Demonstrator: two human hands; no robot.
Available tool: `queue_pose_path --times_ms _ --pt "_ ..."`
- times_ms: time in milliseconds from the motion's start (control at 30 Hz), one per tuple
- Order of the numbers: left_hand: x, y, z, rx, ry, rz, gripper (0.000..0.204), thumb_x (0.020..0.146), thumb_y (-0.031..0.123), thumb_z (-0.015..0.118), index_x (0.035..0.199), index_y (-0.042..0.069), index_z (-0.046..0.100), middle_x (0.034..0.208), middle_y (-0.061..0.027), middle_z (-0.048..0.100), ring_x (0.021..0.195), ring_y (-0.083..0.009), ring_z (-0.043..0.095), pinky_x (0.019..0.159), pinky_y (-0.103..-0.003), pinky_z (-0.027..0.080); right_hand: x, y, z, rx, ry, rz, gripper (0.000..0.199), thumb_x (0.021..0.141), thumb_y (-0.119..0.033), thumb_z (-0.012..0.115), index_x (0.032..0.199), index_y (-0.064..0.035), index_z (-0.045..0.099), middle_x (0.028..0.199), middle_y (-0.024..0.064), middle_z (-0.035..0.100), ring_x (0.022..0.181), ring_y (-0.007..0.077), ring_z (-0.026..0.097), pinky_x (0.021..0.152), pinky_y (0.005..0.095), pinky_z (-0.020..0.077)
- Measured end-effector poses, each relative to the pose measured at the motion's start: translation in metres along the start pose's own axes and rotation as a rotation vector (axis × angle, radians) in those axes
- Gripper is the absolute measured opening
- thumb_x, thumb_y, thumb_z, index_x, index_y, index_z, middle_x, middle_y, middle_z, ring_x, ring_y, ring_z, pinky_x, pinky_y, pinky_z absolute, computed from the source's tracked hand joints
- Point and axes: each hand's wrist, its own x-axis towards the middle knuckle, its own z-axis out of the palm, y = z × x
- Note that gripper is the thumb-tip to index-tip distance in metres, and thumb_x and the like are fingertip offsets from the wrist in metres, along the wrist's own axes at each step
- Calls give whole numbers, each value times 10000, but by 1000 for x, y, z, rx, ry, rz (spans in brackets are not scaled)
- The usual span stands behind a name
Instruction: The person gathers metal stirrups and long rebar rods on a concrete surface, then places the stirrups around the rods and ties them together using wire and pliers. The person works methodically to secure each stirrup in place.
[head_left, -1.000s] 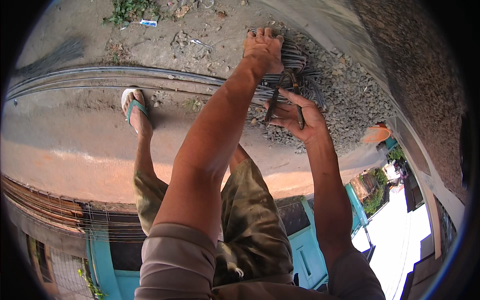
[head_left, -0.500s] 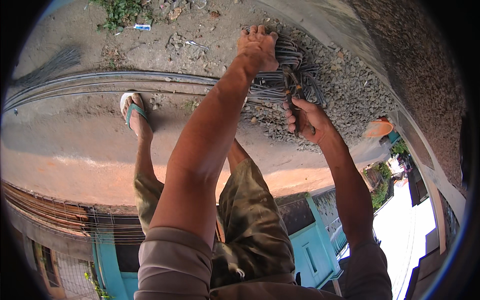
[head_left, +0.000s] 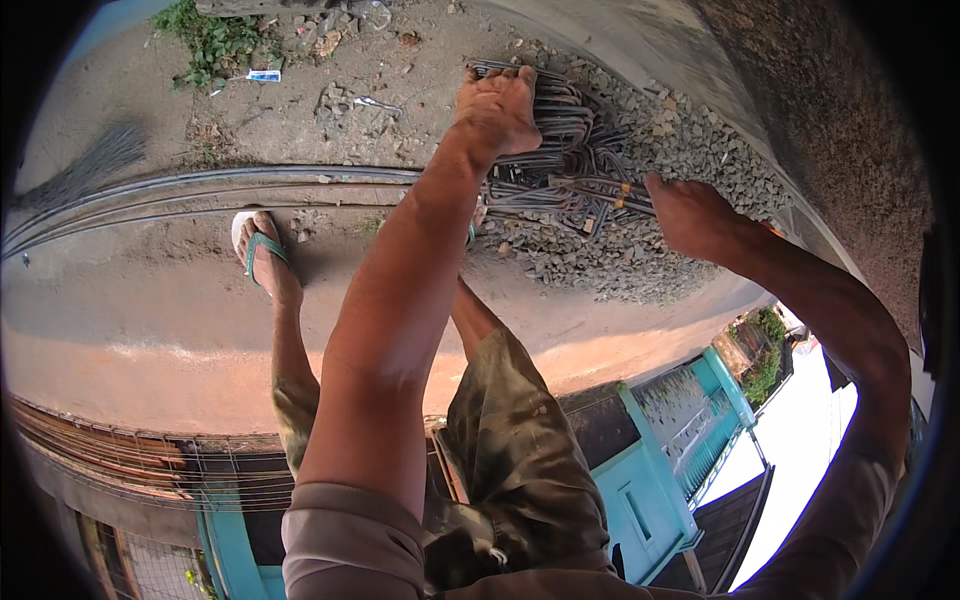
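Left hand: we see our left hand point(head_left: 497, 108) in the upper middle of the frame, fingers curled down together over the top of a bundle of bent steel stirrups point(head_left: 560, 160).
Right hand: our right hand point(head_left: 692, 215) sits at the right of centre, closed on the right end of the same bundle; we cannot tell how the fingertips lie, since the back of the hand hides them.
Stirrups: the grey bent bars lie stacked between our two hands, on a gravel heap point(head_left: 640, 250) in the upper right.
Long rods: a run of long steel bars point(head_left: 200, 190) crosses the upper left.
Foot: our foot in a teal flip-flop point(head_left: 262, 255) stands on the dirt just below those bars, left of centre.
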Motion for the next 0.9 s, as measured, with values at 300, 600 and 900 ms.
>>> queue_pose_path --times_ms 300,600,900 --pt "10 2 -3 -5 113 14 708 687 185 684 1339 48 445 1286 -173 566 1236 -299 527 1062 -398 396 -35 3 34 804 13 -50 333 911 -131 529 1192 34 459 918 152 640 871 223 671 726 347 509" --pt "14 10 -19 10 -203 -68 685 724 218 674 1358 132 432 1396 -105 498 1325 -258 451 1118 -477 310 -26 -61 71 1890 -388 -158 565 860 -24 543 1395 22 368 1178 214 616 1102 302 616 898 490 500" --pt "3 6 -10 -14 -112 -35 817 749 202 656 1475 142 287 1558 -117 275 1436 -295 270 1178 -495 173 3 -74 92 2107 -420 -223 500 954 -185 516 1397 2 381 1228 235 582 1161 320 576 955 514 470"
